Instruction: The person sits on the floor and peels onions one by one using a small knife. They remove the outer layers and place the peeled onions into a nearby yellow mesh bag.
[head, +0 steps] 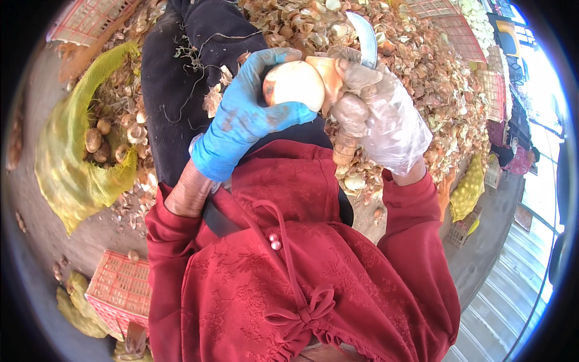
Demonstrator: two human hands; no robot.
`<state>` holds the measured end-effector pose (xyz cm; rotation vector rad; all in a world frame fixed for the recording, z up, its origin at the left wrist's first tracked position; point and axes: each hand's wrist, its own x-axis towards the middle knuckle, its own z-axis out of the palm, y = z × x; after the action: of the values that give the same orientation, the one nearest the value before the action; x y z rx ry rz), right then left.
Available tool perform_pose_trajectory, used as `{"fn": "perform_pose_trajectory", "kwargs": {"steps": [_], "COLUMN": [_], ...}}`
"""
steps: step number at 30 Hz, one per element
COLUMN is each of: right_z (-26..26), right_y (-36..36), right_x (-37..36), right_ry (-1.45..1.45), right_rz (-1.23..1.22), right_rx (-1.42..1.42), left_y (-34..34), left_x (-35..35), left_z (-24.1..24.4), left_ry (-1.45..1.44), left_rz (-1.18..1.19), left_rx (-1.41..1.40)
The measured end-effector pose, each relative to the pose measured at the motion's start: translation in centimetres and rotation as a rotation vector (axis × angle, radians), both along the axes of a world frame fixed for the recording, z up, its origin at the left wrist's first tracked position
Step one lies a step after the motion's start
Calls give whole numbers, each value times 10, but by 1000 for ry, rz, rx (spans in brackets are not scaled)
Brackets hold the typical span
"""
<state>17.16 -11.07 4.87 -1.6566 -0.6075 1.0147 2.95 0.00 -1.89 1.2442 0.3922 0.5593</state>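
Note:
My left hand (253, 108), in a dirty blue glove, is closed around a large onion (295, 85) whose pale flesh shows over most of its side. A brownish outer skin (329, 77) stands off the onion's right side, between it and my right hand (368, 104). That hand wears a clear plastic glove and grips a knife; the curved blade (364, 38) points up and away from the onion. The knife's handle is mostly hidden in the fist. Both hands are above my lap, over dark trousers (167, 90) with bits of skin and root on them.
Onion skins (429, 81) lie heaped ahead and to the right. At left, a yellow mesh sack (68, 154) lies open with onions (94, 140) inside. A red plastic crate (120, 280) is at lower left. More crates (491, 86), another filled sack (468, 190) and a person (518, 158) are at right.

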Motion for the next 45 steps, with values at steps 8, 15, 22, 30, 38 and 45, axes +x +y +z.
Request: {"fn": "perform_pose_trajectory", "kwargs": {"steps": [8,15,22,30,38,45], "right_z": [12,-8,5,21,14,-20], "right_y": [-5,-17,-17,17,-18,-7], "right_x": [5,23,50,-13,-1,5], "right_ry": [402,-44,126,132,326,-947], "right_rz": [133,178,-121,72,87,444], "right_rx": [66,214,95,160,-46,175], "left_y": [1,4,6,3,8,5], "left_x": [0,3,-2,1,2,5], "left_z": [-1,-9,-6,-16,-18,-20], "left_ry": [-192,-8,-308,-285,-232,-335], "left_rz": [-118,-94,-130,-144,-35,-93], "left_rx": [-487,-642,-1167,-959,-1073,-1127]}}
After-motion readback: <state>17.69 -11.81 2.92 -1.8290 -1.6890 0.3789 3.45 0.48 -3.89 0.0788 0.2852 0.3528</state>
